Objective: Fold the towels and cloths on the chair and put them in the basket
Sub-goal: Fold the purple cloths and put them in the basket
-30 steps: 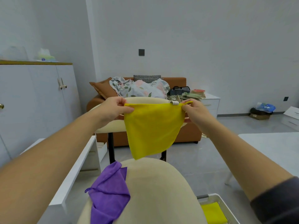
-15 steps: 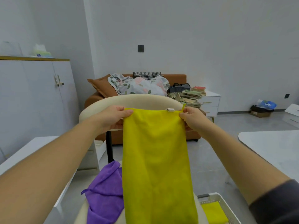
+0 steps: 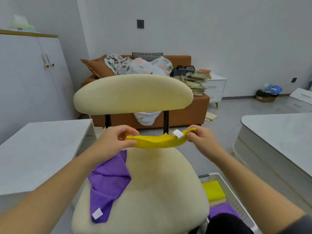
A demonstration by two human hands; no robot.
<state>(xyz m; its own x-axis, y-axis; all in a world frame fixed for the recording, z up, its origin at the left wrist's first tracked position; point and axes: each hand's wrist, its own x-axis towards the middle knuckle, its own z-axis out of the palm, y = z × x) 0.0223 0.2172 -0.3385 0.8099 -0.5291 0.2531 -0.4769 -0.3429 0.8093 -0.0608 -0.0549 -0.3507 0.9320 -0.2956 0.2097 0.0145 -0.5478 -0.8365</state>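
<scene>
A yellow cloth (image 3: pixel 157 141) with a white tag stretches edge-on between my hands, low above the back of the cream chair (image 3: pixel 152 191) seat. My left hand (image 3: pixel 116 141) pinches its left corner and my right hand (image 3: pixel 200 139) pinches its right corner. A crumpled purple cloth (image 3: pixel 108 184) with a white tag lies on the left side of the seat. At the lower right a white perforated basket (image 3: pixel 236 198) holds a folded yellow cloth (image 3: pixel 213 190) and a purple one (image 3: pixel 222 211).
A white table (image 3: pixel 33 149) stands close on the left and a grey-topped table (image 3: pixel 278 132) on the right. Behind the chair is a brown sofa (image 3: pixel 199 105) with bedding, a nightstand with stacked books, and a white cabinet at the left wall.
The yellow cloth hung full length from my raised hands; both hands have dropped to just above the seat, so the cloth now shows edge-on. My view tilted downward.
</scene>
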